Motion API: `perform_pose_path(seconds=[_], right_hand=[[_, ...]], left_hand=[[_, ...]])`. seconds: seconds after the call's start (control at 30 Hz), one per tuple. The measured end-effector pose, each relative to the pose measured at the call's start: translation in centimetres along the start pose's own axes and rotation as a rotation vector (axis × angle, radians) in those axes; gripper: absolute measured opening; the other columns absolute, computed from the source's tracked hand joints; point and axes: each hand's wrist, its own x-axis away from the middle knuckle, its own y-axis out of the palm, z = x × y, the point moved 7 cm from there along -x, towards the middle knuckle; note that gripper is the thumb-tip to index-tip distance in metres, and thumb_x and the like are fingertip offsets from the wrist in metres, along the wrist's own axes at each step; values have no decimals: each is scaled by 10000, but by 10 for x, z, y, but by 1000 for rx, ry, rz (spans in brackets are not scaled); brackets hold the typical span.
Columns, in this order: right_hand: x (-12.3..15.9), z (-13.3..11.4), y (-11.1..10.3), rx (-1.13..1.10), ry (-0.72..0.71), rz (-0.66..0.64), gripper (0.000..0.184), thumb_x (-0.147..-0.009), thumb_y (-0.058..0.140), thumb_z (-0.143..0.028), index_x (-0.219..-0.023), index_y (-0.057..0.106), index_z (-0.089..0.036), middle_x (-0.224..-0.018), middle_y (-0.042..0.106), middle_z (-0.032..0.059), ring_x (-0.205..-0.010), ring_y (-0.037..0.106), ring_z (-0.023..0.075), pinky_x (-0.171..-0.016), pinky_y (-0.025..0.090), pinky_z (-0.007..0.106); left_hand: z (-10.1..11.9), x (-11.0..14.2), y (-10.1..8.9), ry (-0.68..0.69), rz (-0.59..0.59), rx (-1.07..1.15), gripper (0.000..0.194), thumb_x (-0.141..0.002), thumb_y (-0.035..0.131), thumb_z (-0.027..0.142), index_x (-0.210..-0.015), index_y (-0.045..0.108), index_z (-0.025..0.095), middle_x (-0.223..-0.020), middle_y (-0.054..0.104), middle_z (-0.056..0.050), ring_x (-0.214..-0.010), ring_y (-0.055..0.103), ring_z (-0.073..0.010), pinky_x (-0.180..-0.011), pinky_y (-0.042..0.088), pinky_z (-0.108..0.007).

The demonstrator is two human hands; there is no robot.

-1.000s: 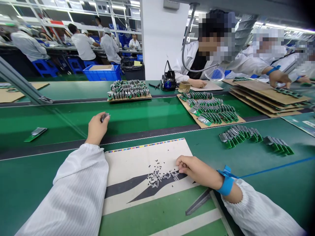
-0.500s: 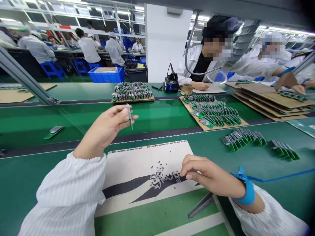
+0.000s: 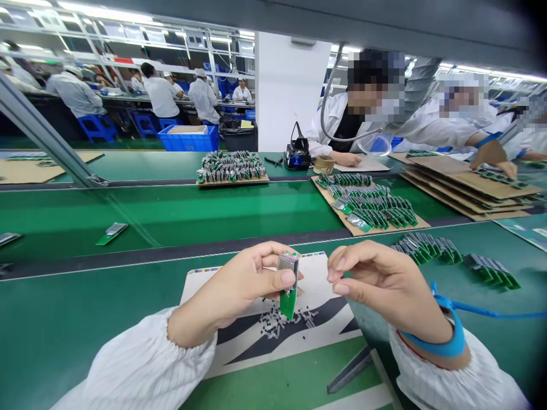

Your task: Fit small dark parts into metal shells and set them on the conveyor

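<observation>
My left hand (image 3: 252,279) pinches a small green circuit board (image 3: 288,302) with a silver metal module on it, held upright over the white cardboard sheet (image 3: 316,265). To its right, my right hand (image 3: 371,273) has thumb and fingertips brought together. What it grips, if anything, is too small to make out. The two hands are apart, with fingertips pointing at each other. Beneath the board lies a loose heap of tiny black parts with thin clear legs (image 3: 273,324), partly covered by the board and my left hand.
A green conveyor belt (image 3: 171,213) runs across, carrying a lone board (image 3: 111,234) and a cardboard tray of boards (image 3: 322,196). Rows of boards (image 3: 491,270) lie at right. A blue strap (image 3: 453,339) with a cord circles my right wrist. Co-workers sit opposite.
My left hand has brought the circuit board right and down, turning its silver face toward me. My right hand has lifted from the heap of parts. Boards on the belt have shifted right.
</observation>
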Motion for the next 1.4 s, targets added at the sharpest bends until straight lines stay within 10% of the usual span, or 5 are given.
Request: perform_pose_path(seconds=[0.5, 0.9, 1.4], right_hand=[[5, -37, 7, 453, -247, 19, 138, -841, 593, -73, -895, 614, -198, -794, 666, 13, -756, 617, 149, -678, 514, 289], [10, -48, 34, 691, -395, 54, 141, -861, 531, -23, -908, 572, -148, -838, 643, 48, -829, 608, 142, -761, 508, 278], [15, -44, 36, 744, -401, -6, 178, -867, 500, -27, -952, 574, -165, -907, 647, 60, -876, 600, 177, -797, 500, 317]], left_hand=[[7, 20, 19, 62, 28, -265, 262, -704, 764, 244, -947, 669, 219, -880, 694, 15, -745, 630, -107, -644, 506, -164], [30, 35, 31, 430, 158, -692, 323, -623, 822, 218, -925, 710, 231, -835, 715, 45, -645, 591, -83, -607, 515, -110], [23, 37, 33, 401, 162, -836, 274, -726, 749, 309, -987, 674, 271, -887, 704, 39, -695, 614, -128, -654, 514, -205]])
